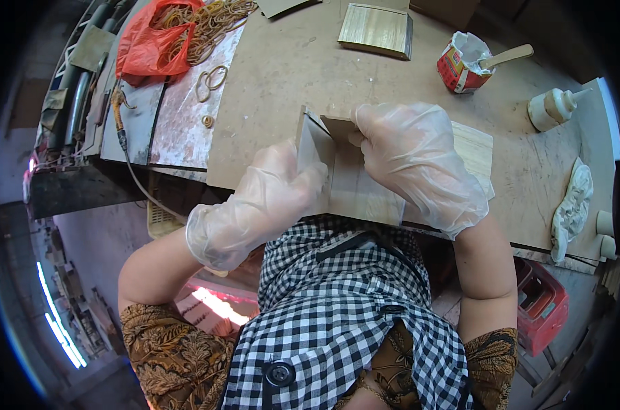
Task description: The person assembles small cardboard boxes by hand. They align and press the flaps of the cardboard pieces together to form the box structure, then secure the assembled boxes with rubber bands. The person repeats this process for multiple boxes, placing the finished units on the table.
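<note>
Both my hands wear thin clear plastic gloves. My left hand is closed around an upright wooden panel, with the thumb on its inner face. That panel meets another wooden panel at an angle, close to my body at the table's near edge. My right hand is bent into a closed grip at the far edge of this second panel; its fingertips are partly hidden. Under and beside my right wrist lies a pale wooden board.
A stacked wooden piece, a red-and-white tub with a wooden-handled tool, a white squeeze bottle and a crumpled cloth sit on the table. Rubber bands, a red bag and a corded tool are left.
</note>
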Demonstrator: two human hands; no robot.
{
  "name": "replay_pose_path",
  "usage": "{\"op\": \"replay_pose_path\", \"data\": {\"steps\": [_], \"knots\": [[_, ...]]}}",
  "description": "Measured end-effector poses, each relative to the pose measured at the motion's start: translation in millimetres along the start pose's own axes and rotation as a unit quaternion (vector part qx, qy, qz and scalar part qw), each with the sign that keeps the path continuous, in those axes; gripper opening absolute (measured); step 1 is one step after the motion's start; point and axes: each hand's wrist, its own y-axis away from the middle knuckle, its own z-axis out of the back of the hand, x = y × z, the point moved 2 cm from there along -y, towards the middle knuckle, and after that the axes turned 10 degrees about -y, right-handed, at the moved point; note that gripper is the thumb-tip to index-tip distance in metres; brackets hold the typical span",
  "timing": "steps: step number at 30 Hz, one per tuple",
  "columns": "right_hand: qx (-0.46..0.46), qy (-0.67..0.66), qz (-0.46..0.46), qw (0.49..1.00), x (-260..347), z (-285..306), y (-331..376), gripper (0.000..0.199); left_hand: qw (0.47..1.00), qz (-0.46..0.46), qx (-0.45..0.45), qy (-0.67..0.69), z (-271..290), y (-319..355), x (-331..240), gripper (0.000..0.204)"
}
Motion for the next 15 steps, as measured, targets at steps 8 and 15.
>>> {"op": "replay_pose_path", "data": {"steps": [8, 15], "knots": [[0.024, -0.019, 0.000, 1.000, 1.7, 4.2, -2.0, 0.011, 0.994, -0.008, -0.020, -0.110, -3.8, -2.2, -15.6, 0.025], [0.010, -0.018, 0.026, 0.999, 3.2, 3.1, -0.2, 0.012, 0.983, 0.028, -0.044, -0.176, -9.3, -3.8, -10.3, 0.021]]}}
